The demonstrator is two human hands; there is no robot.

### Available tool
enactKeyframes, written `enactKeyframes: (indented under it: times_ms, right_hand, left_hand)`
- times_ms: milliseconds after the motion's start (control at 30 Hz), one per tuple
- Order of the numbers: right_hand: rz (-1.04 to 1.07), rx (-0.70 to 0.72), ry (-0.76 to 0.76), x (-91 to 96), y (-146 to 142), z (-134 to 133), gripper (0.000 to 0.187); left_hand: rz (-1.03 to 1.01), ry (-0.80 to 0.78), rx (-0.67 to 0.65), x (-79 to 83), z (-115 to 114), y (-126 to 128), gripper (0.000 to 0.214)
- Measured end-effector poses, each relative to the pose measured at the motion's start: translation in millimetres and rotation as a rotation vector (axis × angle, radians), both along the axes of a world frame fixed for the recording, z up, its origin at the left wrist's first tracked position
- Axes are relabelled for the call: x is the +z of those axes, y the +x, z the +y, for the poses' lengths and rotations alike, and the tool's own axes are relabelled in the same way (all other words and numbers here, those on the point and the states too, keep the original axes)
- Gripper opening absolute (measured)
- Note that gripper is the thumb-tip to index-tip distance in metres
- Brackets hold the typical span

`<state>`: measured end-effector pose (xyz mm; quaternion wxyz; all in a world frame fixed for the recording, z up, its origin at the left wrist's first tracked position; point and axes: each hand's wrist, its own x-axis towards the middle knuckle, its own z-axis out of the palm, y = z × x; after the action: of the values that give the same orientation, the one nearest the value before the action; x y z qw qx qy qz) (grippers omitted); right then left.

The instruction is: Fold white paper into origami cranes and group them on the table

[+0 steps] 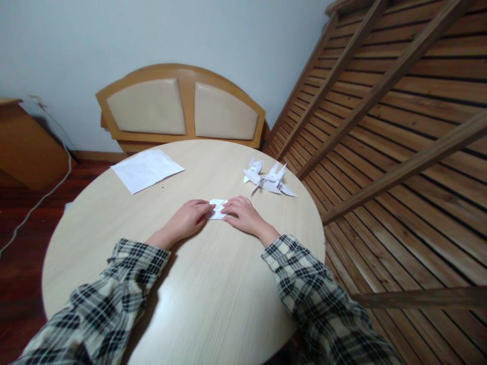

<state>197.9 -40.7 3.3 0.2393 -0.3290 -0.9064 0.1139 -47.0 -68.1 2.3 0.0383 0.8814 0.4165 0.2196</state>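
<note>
A small folded piece of white paper [217, 209] lies on the round table between my hands. My left hand [192, 215] grips its left edge, with the thumb resting on top and the fingers curled together. From the right, my right hand [243, 215] holds the other edge, its thumb and fingertips closed on the paper. Fold lines cross the visible middle of the piece; both its ends are hidden beneath my fingers. Beyond my right hand sit several folded white paper cranes [268, 177], bunched close together.
White paper sheets [148, 170] lie at the back left of the pale wooden table [213, 294]. A headboard with cream panels [148, 106] stands behind it. Wooden slats [380, 152] slope along the right side. A white cable [49, 192] runs down at the left.
</note>
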Motion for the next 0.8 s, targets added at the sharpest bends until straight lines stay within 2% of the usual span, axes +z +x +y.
enactKeyframes:
  times_ms: [133,300,567,800]
  right_hand:
    - [0.010,0.005,0.002,-1.1,-0.2,0.9,0.016]
    - [0.005,0.008,-0.011,0.0,-1.3,0.3,0.015]
    - [0.007,0.003,-0.015,-0.5,-2.0,-1.0,0.015]
    - [0.008,0.009,-0.015,-0.4,-2.3,-1.2,0.017]
  left_hand:
    - [0.008,-0.021,-0.037,3.6,-2.1,-1.1,0.033]
    - [-0.015,-0.028,-0.034,1.2,-0.9,-2.7,0.048]
    - [-0.016,0.005,-0.024,-1.3,1.6,-0.4,0.036]
    - [-0.005,0.039,-0.081,1.5,1.4,1.2,0.025]
